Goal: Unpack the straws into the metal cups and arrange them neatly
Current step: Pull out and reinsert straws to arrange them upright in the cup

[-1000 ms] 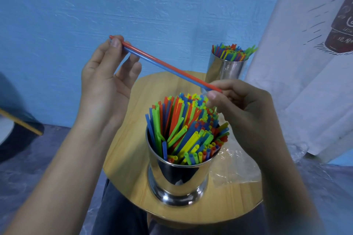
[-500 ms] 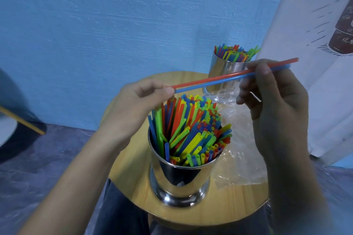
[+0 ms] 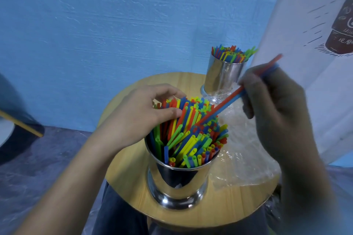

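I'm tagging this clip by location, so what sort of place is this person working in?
Probably a makeshift indoor work corner: a small round wooden table stands before a rough painted blue wall, and a printed white cloth hangs at the right.

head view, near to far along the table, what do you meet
near metal cup → straws standing in it → left hand gripping their far side → far metal cup → blue wall
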Tool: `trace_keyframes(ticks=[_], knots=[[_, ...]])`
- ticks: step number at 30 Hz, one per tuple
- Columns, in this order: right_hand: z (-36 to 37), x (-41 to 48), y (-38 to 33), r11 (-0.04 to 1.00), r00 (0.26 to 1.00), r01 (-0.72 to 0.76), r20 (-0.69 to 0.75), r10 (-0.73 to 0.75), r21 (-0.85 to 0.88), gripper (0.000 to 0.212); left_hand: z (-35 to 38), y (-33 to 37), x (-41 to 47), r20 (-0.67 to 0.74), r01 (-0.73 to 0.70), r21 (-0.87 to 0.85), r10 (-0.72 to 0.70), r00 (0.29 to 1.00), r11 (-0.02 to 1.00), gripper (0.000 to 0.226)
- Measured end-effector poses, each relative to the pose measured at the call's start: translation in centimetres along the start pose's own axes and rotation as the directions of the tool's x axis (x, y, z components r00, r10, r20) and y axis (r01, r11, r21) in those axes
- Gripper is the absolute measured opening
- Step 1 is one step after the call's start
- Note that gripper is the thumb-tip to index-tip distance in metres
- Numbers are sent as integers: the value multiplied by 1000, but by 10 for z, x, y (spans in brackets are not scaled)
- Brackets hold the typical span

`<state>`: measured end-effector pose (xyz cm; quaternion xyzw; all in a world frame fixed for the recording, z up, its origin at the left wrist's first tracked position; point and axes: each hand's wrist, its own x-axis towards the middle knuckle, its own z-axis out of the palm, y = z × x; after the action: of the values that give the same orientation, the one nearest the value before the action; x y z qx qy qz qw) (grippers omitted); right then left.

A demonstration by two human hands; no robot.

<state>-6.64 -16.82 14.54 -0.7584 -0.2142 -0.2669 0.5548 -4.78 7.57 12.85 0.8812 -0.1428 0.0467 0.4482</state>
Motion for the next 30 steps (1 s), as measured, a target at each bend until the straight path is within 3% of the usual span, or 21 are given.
trace_keyframes(ticks=[4,10,15,17,20,25,30], knots=[[16,-7,2,995,964,-61,252,81,-84,11,2,1,-1,-46,-8,-77,4,999,997,17],[21,-8,5,997,966,-67,246,77,-49,30,3,-3,-1,-51,35,-210,-47,998,977,10],[19,-8,7,974,948,-32,302,101,-225,12,5,-2,1,-64,38,-206,-53,997,978,8],[20,-8,6,964,939,-5,330,96,-264,17,5,0,1,-75,33,-197,-49,996,980,6],[21,-8,5,969,934,34,353,56,-245,24,5,3,0,-87,26,-172,-41,995,985,7],[22,-9,7,979,945,-14,317,80,-206,2,2,5,-1,-103,17,-141,-32,994,990,9],[22,-9,6,970,933,18,354,72,-244,11,-7,11,0,-124,-31,-183,8,992,983,18]])
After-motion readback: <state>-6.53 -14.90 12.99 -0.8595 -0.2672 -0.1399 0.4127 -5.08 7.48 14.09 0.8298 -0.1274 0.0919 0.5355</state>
